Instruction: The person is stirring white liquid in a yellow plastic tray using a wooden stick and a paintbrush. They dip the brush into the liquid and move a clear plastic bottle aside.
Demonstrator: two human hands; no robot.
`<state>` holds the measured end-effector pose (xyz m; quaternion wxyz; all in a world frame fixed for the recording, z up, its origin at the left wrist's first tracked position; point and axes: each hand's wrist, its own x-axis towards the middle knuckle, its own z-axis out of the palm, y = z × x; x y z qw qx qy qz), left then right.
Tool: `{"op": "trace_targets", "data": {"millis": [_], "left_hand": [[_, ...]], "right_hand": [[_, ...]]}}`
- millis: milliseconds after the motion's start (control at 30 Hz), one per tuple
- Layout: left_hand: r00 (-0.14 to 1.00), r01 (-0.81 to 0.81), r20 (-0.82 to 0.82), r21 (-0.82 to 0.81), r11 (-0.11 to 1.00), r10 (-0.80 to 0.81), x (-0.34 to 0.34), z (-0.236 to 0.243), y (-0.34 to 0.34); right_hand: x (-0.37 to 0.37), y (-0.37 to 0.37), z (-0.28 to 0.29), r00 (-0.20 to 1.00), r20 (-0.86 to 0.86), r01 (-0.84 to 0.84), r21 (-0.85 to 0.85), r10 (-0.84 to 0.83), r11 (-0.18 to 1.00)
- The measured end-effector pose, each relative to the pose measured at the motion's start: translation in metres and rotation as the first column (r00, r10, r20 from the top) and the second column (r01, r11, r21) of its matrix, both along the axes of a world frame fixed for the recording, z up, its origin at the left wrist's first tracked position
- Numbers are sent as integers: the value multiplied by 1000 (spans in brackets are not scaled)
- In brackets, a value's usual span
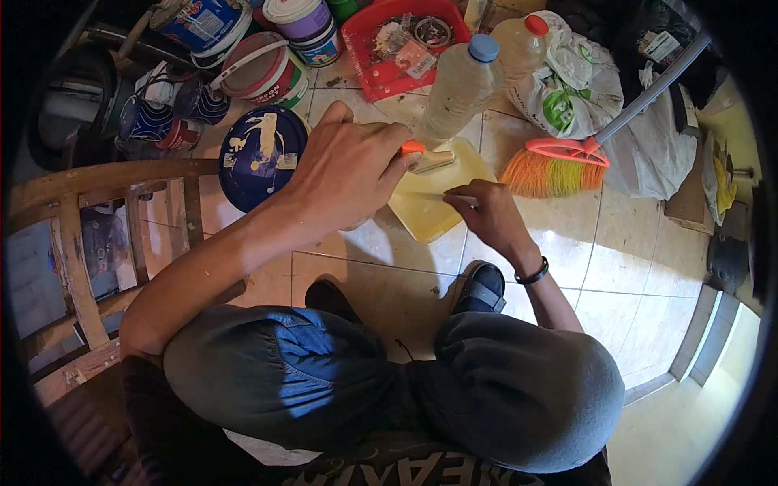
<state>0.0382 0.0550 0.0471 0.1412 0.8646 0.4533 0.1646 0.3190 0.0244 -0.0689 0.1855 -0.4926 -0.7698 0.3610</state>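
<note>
My left hand (352, 166) grips an orange-handled tool (412, 148), whose flat, pale end (434, 162) is over a yellow plastic tray (431, 220). At the tray's right side, my right hand (486, 209) has its fingers closed on a thin, pale stick (454, 196) that reaches into the tray. Directly behind the tray stands a clear bottle with a blue cap (460, 89). A dark blue lid (253, 162) lies to the left of my left hand, partly behind that forearm.
Paint buckets (259, 69) crowd the back left. A red tray (365, 57) with debris, a red-capped bottle (520, 50) and plastic sacks (567, 81) stand behind. An orange-yellow broom (551, 174) is on the right. A wooden slatted frame (89, 267) is at left, above tiled floor (632, 251).
</note>
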Motion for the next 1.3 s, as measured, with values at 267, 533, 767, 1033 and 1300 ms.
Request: {"op": "trace_targets", "data": {"millis": [267,533,767,1033,1300], "left_hand": [[999,-37,-22,11,999,38,-8,1,3],[996,-39,76,50,998,35,-1,17,9],[994,-51,99,73,996,44,-3,17,8],[996,-44,76,42,998,40,-4,16,6],[996,-52,77,40,998,49,-4,15,5]], "right_hand": [[30,19,8,959,94,256,110,-267,960],[-1,-6,-4,968,162,121,362,-190,924],[-42,-48,1,937,334,-202,291,99,935],[-15,-49,13,943,247,-271,187,221,944],[49,3,32,972,197,-145,73,128,987]]}}
